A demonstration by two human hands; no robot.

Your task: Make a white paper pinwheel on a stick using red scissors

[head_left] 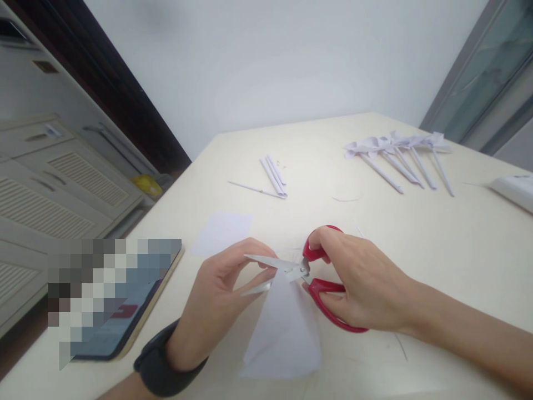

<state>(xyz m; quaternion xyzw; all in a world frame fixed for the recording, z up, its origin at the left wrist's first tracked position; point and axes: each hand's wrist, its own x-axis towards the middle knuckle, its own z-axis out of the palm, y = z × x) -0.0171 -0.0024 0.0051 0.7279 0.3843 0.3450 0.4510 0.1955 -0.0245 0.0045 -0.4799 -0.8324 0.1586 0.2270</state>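
My right hand (353,272) grips red-handled scissors (320,297), with finger and thumb through the loops. The blades are spread apart and point left. A folded piece of white paper (287,333) lies between them, its narrow top near the pivot and its wide end hanging toward me. My left hand (233,278), with a black band at the wrist, is closed around the top of this paper. Its fingertips are partly hidden behind the blades and the paper.
A flat white paper sheet (222,232) lies beyond my left hand. Rolled paper sticks (272,175) rest farther back. Several white paper pinwheels on sticks (400,153) lie at the back right. A tablet (137,311) stands at the left. A white object (514,189) sits at the right edge.
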